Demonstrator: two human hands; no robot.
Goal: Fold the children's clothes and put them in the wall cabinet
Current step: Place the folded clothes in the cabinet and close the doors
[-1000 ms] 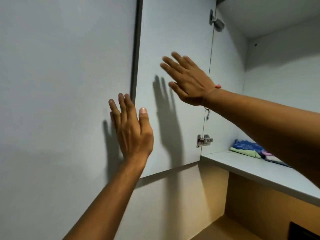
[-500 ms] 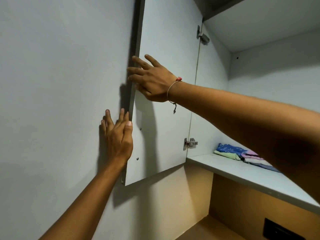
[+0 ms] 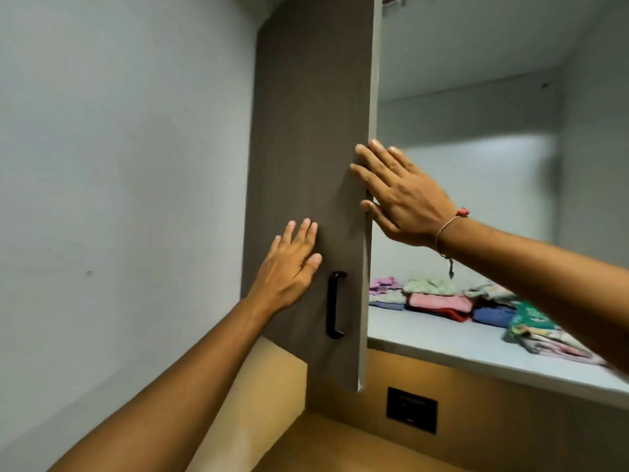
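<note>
While the cabinet door (image 3: 306,165) is standing upright, edge-on toward us, we are pressing it with flat hands.
Our left hand (image 3: 289,267), fingers spread, is lying on its brown woodgrain face above the black bar handle (image 3: 335,304); our right hand (image 3: 401,195), fingers extended, is touching its free edge; folded clothes (image 3: 442,298) are sitting along the smooth pale shelf's (image 3: 442,338) back edge.

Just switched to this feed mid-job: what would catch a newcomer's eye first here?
The dark brown cabinet door stands half-swung at centre frame, with the left hand flat on its outer face just above the black handle, and the right hand at its free edge. To the right, in the open cabinet, folded children's clothes lie in colourful stacks on the pale shelf.
</note>
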